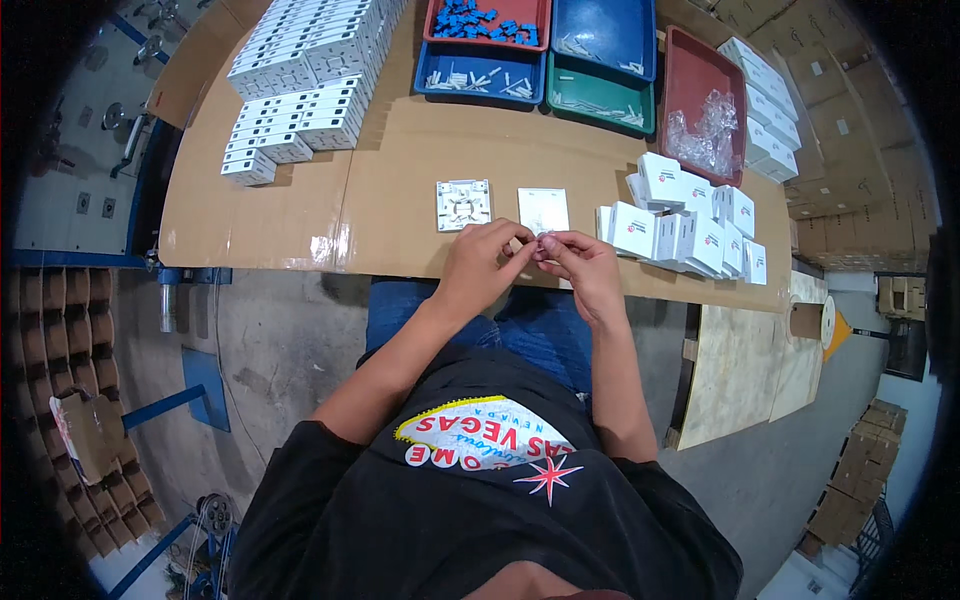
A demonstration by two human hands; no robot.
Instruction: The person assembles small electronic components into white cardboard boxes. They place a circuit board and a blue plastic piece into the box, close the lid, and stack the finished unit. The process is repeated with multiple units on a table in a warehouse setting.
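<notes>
My left hand and right hand meet, fingertips pinched on one small piece, too small to make out, above the near side of the surface. Just beyond lie one white base and one white plate; farther off, five trays: two red, two blue, one green.

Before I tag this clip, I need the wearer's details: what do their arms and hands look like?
The left hand and right hand are bare, with no gloves or watches visible. The forearms are uncovered too, below short black sleeves.
</notes>
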